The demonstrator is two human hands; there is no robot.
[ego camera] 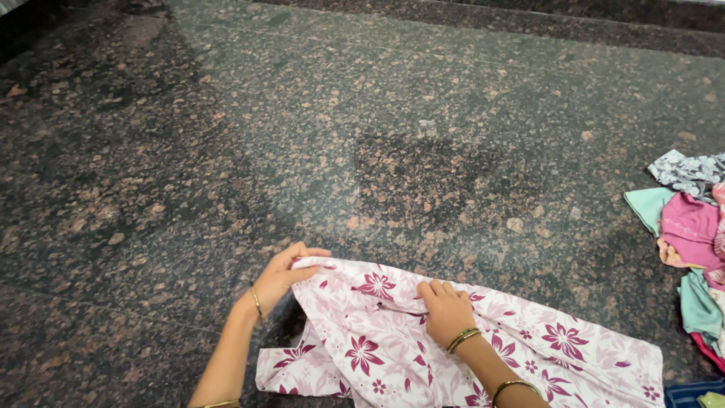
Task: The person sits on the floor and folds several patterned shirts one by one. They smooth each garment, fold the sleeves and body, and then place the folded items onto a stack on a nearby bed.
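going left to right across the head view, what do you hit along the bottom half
left hand gripping the cloth's corner → right hand pressing flat on the pink flowered cloth → bare stretch of speckled stone floor → pile of mixed clothes at the right edge

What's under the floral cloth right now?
The floral cloth lies on the speckled stone floor, which shows all around it. The right hand presses on top. Anything beneath the cloth is covered.
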